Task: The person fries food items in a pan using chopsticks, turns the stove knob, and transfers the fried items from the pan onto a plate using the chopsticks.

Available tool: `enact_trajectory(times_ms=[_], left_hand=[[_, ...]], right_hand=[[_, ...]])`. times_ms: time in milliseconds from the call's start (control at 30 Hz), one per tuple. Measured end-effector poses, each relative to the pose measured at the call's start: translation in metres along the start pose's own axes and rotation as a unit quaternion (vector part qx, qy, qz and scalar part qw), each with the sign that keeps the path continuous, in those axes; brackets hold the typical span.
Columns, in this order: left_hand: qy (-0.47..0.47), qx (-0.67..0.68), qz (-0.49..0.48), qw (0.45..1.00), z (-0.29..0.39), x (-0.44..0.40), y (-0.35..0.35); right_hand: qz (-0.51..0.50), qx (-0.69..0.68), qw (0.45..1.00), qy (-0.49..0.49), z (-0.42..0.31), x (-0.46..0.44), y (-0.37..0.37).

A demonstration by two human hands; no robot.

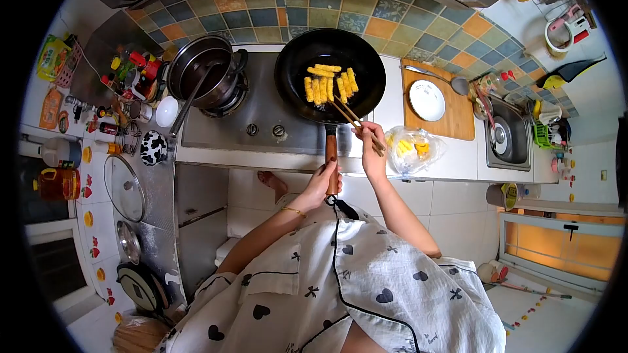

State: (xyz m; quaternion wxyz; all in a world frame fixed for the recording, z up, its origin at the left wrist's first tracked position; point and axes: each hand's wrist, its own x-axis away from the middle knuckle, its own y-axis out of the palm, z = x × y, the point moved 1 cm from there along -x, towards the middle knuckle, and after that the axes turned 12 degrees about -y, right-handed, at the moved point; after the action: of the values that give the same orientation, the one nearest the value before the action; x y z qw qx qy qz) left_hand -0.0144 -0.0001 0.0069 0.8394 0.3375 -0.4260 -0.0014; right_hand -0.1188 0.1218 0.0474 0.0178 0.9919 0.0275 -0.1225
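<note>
My left hand [321,182] is closed round the wooden handle [331,147] of a black pan [294,85]. Several yellow sticks [318,89] lie in the pan, most side by side, with one across the top. Wooden chopsticks [350,117] are held in my right hand [371,144], their tips down in the pan at the lower edge of the sticks. Just right of that hand, a clear plastic bag [413,150] with yellow pieces inside rests on the counter.
A steel pot [203,78] with a ladle stands on the left burner. To the right are a white plate [427,100] on a wooden board [451,127] and a sink [513,157]. Bottles, a white bowl [167,112] and a spotted container [154,148] crowd the left side.
</note>
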Motion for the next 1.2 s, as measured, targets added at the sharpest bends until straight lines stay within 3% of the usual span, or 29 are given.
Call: enact_trajectory(times_ms=[233, 333, 433, 567, 667, 767, 900, 1200], left_hand=[[0.002, 0.001, -0.009, 1.0, -0.002, -0.003, -0.002], [-0.002, -0.007, -0.02, 1.0, -0.004, -0.006, -0.007], [-0.005, -0.01, -0.023, 1.0, -0.004, -0.006, -0.007], [-0.005, -0.009, -0.017, 1.0, -0.004, -0.007, -0.007], [-0.003, -0.009, -0.023, 1.0, -0.004, -0.005, -0.007], [-0.001, -0.012, -0.028, 1.0, -0.004, -0.005, -0.007], [0.004, -0.005, -0.025, 1.0, -0.004, -0.005, -0.005], [-0.001, -0.015, -0.028, 1.0, -0.004, -0.005, -0.008]], right_hand=[[-0.021, 0.077, 0.996, -0.028, 0.007, -0.003, -0.001], [-0.106, 0.257, 0.952, -0.124, -0.009, 0.001, -0.004], [-0.157, 0.315, 0.911, -0.214, -0.02, 0.004, 0.001], [-0.179, 0.281, 0.919, -0.211, -0.031, 0.006, 0.003], [-0.123, 0.223, 0.951, -0.177, -0.033, 0.002, 0.0], [-0.053, 0.13, 0.987, -0.074, -0.015, -0.001, -0.005], [-0.033, 0.057, 0.998, -0.005, -0.006, -0.005, -0.007], [-0.043, 0.097, 0.994, -0.011, -0.016, -0.006, -0.001]])
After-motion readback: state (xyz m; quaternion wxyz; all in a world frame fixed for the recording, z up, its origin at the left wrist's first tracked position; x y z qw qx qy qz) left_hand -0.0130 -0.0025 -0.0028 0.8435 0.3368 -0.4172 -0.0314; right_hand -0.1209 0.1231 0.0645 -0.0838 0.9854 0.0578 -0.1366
